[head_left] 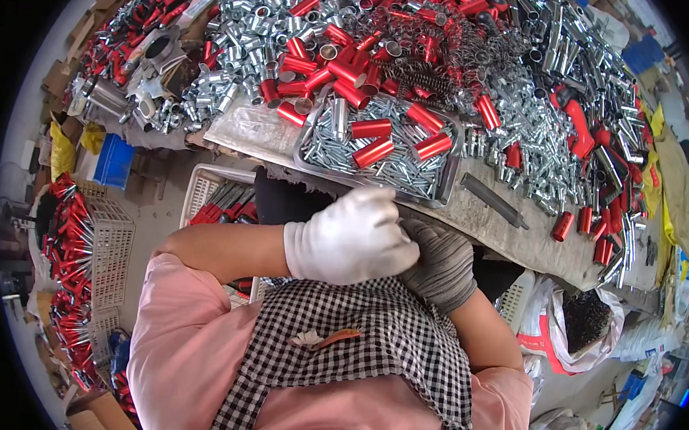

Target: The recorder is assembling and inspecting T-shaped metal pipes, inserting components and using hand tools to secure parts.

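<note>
My left hand [355, 237], in a white glove, and my right hand [441, 265], in a grey striped glove, meet in front of my chest at the table's near edge. Both have their fingers curled in, and the left lies partly over the right. Whatever they grip is hidden between the gloves. Just beyond them sits a metal tray [450, 170] full of small silver pins [328, 148]. Several red metal tubes [373, 152] and a silver tube [339, 119] lie on those pins. A dark metal bar [492, 199] rests to the tray's right.
Heaps of silver sleeves [249, 35], springs [418, 75] and small metal fittings [512, 138] cover the worktable [248, 128]. A white crate [198, 188] stands below the near edge. Stacked crates [113, 242] are at left, an open white sack [556, 335] at right.
</note>
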Demonstrator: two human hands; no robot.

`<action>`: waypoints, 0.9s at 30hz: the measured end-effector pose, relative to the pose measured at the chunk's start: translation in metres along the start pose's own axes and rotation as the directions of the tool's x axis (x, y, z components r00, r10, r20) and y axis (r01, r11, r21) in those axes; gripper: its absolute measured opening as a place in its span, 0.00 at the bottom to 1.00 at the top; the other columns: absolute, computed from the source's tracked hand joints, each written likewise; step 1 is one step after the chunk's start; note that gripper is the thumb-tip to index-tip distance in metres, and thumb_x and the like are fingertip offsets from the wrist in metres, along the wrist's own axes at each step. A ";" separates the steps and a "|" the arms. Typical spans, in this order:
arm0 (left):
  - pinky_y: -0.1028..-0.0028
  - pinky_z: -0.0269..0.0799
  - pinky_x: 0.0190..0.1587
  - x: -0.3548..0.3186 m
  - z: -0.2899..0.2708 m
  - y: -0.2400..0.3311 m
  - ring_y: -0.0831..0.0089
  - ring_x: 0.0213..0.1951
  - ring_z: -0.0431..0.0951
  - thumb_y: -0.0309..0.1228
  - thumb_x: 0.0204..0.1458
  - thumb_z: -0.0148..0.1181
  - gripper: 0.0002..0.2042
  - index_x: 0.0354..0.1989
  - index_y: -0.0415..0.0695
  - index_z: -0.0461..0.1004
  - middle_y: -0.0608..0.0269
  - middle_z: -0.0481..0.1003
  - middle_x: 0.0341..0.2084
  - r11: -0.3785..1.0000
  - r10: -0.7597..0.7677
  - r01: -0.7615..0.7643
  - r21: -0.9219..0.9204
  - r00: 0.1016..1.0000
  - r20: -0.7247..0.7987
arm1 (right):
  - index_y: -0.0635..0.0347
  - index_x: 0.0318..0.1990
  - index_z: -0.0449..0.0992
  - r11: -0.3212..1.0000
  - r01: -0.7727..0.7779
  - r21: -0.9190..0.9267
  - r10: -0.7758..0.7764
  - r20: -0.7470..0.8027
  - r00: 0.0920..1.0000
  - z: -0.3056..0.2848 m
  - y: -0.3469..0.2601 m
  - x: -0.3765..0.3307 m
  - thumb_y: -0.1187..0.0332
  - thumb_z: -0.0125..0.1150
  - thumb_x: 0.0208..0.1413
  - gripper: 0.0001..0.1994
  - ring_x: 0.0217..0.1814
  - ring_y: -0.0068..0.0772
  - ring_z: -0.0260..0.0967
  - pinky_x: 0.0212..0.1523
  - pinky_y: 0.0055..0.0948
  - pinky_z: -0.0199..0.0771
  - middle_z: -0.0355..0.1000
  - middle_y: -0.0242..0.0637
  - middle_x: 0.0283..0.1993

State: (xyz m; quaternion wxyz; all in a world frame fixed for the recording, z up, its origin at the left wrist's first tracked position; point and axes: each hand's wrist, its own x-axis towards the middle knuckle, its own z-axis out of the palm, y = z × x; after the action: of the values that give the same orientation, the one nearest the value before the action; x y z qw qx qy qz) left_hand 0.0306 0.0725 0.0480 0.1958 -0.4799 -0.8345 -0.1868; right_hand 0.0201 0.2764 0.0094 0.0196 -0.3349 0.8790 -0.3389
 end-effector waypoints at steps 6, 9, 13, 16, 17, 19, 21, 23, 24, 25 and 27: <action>0.66 0.74 0.45 -0.003 -0.011 -0.016 0.64 0.37 0.78 0.30 0.46 0.62 0.14 0.41 0.40 0.74 0.64 0.71 0.25 0.602 -0.481 0.555 -0.574 0.826 0.294 | 0.54 0.46 0.78 0.999 0.033 0.004 -0.033 0.009 0.999 0.002 -0.006 0.000 0.56 0.72 0.43 0.22 0.30 0.47 0.78 0.30 0.36 0.77 0.78 0.41 0.32; 0.71 0.75 0.36 0.005 -0.018 -0.037 0.69 0.35 0.80 0.30 0.46 0.63 0.17 0.44 0.36 0.74 0.57 0.77 0.28 0.409 -0.188 0.805 -0.430 0.535 0.824 | 0.56 0.45 0.79 0.980 0.185 -0.066 -0.189 -0.049 0.981 0.002 -0.007 -0.002 0.57 0.74 0.41 0.23 0.25 0.45 0.76 0.23 0.37 0.75 0.77 0.44 0.29; 0.68 0.76 0.37 -0.010 -0.013 -0.024 0.61 0.33 0.81 0.32 0.44 0.64 0.18 0.43 0.36 0.75 0.50 0.78 0.30 0.574 -0.365 0.647 -0.501 0.750 0.552 | 0.55 0.43 0.79 0.975 0.207 -0.082 -0.217 -0.152 0.964 0.005 -0.001 -0.006 0.59 0.75 0.39 0.22 0.21 0.44 0.73 0.20 0.38 0.71 0.75 0.41 0.27; 0.61 0.75 0.37 -0.019 -0.003 -0.019 0.52 0.34 0.78 0.29 0.43 0.64 0.18 0.44 0.38 0.74 0.50 0.76 0.31 0.749 -0.220 0.414 -0.517 0.892 0.395 | 0.55 0.42 0.79 0.965 0.232 -0.120 -0.245 -0.104 0.964 0.000 0.001 -0.009 0.59 0.75 0.39 0.21 0.20 0.43 0.73 0.19 0.38 0.71 0.75 0.40 0.27; 0.59 0.74 0.37 -0.018 -0.001 -0.015 0.51 0.34 0.77 0.29 0.44 0.63 0.16 0.43 0.39 0.74 0.51 0.75 0.31 0.735 -0.231 0.401 -0.547 0.906 0.354 | 0.54 0.41 0.80 0.970 0.217 -0.110 -0.227 -0.087 0.970 -0.003 -0.001 -0.008 0.60 0.75 0.38 0.20 0.21 0.43 0.73 0.20 0.38 0.71 0.75 0.40 0.25; 0.59 0.74 0.37 -0.011 -0.002 -0.018 0.51 0.34 0.77 0.28 0.44 0.63 0.16 0.43 0.41 0.74 0.51 0.75 0.31 0.689 -0.253 0.465 -0.557 0.873 0.416 | 0.54 0.40 0.80 0.980 0.197 0.013 -0.194 -0.122 0.973 -0.001 0.003 -0.002 0.61 0.74 0.38 0.19 0.22 0.42 0.74 0.21 0.37 0.72 0.75 0.39 0.24; 0.60 0.75 0.40 -0.009 -0.002 -0.024 0.51 0.36 0.78 0.30 0.43 0.64 0.17 0.43 0.41 0.75 0.50 0.76 0.32 0.683 -0.249 0.491 -0.540 0.852 0.460 | 0.54 0.40 0.80 0.980 0.192 0.047 -0.184 -0.136 0.974 -0.002 0.002 0.002 0.60 0.74 0.39 0.19 0.23 0.42 0.74 0.23 0.36 0.73 0.75 0.38 0.24; 0.61 0.75 0.43 -0.009 -0.005 -0.028 0.52 0.38 0.79 0.31 0.42 0.65 0.18 0.43 0.40 0.76 0.49 0.78 0.35 0.576 -0.271 0.601 -0.553 0.779 0.565 | 0.53 0.42 0.81 0.965 0.127 0.229 -0.116 -0.063 0.991 -0.008 -0.006 0.004 0.60 0.74 0.41 0.18 0.25 0.43 0.75 0.25 0.36 0.74 0.76 0.39 0.25; 0.61 0.75 0.43 -0.009 -0.004 -0.027 0.52 0.38 0.79 0.31 0.42 0.65 0.18 0.43 0.40 0.76 0.49 0.78 0.35 0.576 -0.270 0.603 -0.552 0.778 0.567 | 0.53 0.42 0.81 0.965 0.126 0.231 -0.115 -0.064 0.991 -0.011 -0.007 0.006 0.60 0.74 0.41 0.18 0.25 0.43 0.75 0.25 0.36 0.74 0.76 0.39 0.25; 0.62 0.75 0.44 -0.010 -0.003 -0.027 0.53 0.39 0.79 0.32 0.41 0.66 0.18 0.43 0.40 0.76 0.49 0.78 0.35 0.564 -0.284 0.624 -0.541 0.761 0.583 | 0.53 0.42 0.81 0.968 0.129 0.217 -0.129 -0.013 0.992 -0.014 -0.008 0.009 0.59 0.74 0.41 0.18 0.26 0.44 0.76 0.26 0.35 0.75 0.76 0.39 0.25; 0.63 0.75 0.45 -0.011 -0.003 -0.026 0.54 0.40 0.79 0.32 0.41 0.66 0.19 0.43 0.40 0.77 0.49 0.78 0.36 0.553 -0.293 0.643 -0.530 0.745 0.599 | 0.53 0.42 0.82 0.971 0.130 0.200 -0.139 0.034 0.990 -0.015 -0.007 0.008 0.59 0.74 0.42 0.18 0.27 0.44 0.77 0.27 0.35 0.76 0.77 0.40 0.26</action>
State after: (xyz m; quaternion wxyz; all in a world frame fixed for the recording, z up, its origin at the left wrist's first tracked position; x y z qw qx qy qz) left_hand 0.0131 0.0508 0.0424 -0.2594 -0.2968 -0.8150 -0.4247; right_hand 0.0136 0.2763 0.0273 0.0508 -0.3981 0.8157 -0.4166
